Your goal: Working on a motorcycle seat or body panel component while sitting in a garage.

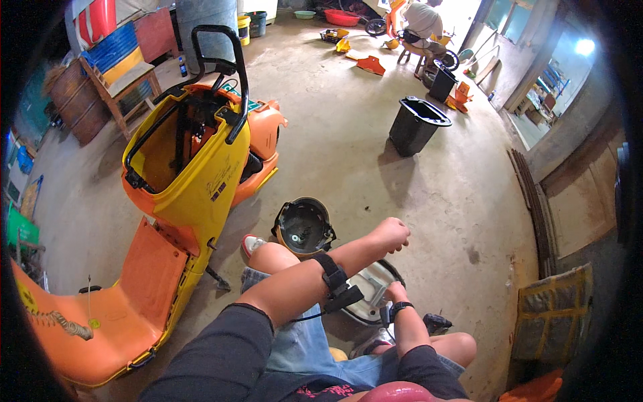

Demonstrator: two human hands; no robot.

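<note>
My left hand (395,234) is raised at the centre, above a pale oval part with a dark rim (362,285), its fingers curled; whether anything is in them is too small to tell. Below it, my right hand (395,292) is at that part, fingers bent down at a grey raised piece of it and partly hidden. A bowl-shaped container with black straps and a dark inside (299,221) stands on the floor just beyond my left knee. A cordless drill (435,323) lies right of my right forearm.
A yellow and orange scooter body (214,191) stands close on my left. Black bins (412,134) stand ahead. Farther back a person (422,23) works near orange panels (370,64). A wooden chair (124,80) and rusty barrel (77,100) stand back left; a taped panel (549,315) leans right.
</note>
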